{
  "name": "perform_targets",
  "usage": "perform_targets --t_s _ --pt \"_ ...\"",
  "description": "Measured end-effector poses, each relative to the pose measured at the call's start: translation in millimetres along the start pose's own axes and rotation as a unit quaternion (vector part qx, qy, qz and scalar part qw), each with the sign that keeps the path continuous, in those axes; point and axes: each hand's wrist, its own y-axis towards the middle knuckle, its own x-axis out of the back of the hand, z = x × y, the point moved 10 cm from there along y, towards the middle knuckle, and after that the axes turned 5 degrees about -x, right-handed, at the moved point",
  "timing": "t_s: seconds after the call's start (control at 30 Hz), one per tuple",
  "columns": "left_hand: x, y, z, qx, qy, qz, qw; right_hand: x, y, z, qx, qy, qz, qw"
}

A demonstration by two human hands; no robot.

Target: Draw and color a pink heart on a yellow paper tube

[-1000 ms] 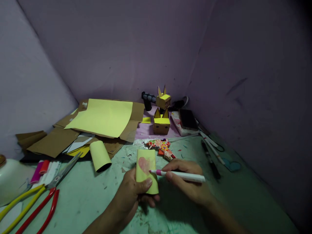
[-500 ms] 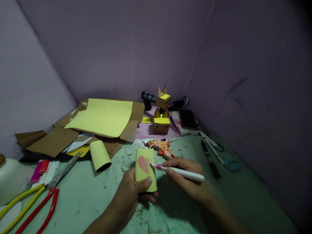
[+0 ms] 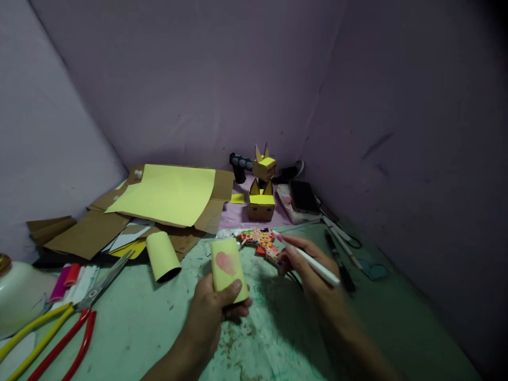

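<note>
My left hand [image 3: 212,304] grips a flattened pale yellow paper tube [image 3: 235,262], thumb on its front and fingers behind. A pink heart [image 3: 226,263] is coloured on the tube's face. In my right hand [image 3: 313,264] is a white marker [image 3: 322,271] with a pink tip end, held away from the tube and pointing up to the left. Just beyond that hand lies a floral-patterned piece [image 3: 260,237], partly covered by the fingers. A second pale yellow paper tube [image 3: 162,256] rests on the table to the left.
Scissors [image 3: 95,293] with red and yellow handles lie at left beside several markers [image 3: 73,280]. Yellow paper [image 3: 170,190] tops cardboard sheets [image 3: 85,233]. Behind are small eared cardboard boxes [image 3: 261,210] and a phone [image 3: 304,197]. A black pen [image 3: 342,264] lies at right.
My right hand has lifted the marker off the heart and moved it up and right. My left hand has shifted the tube slightly left and tilted it.
</note>
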Motion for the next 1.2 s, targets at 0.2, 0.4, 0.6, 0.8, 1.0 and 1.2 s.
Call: perform_targets --t_s 0.2,0.4,0.6,0.8,1.0,1.2 --pt "18 -13 -65 -0.174 -0.074 -0.065 0.98 -34 -12 10 0.119 -0.126 0.13 0.976" --pt "61 -26 -114 -0.279 -0.121 -0.193 0.933 -61 -20 13 0.161 -0.181 0.183 0.953" --pt "85 -13 -108 -0.235 -0.192 -0.253 0.919 -129 -26 4 0.091 -0.311 0.25 0.912" --pt "79 -7 -102 -0.226 -0.196 -0.226 0.927 -178 -37 -9 0.074 -0.35 0.285 0.889" --pt "76 -8 -100 -0.231 -0.189 -0.215 0.93 -163 -31 -17 0.075 -0.259 0.288 0.919" --pt "76 1 -85 -0.212 -0.169 -0.241 0.932 -107 -24 -9 0.001 0.029 0.148 0.989"
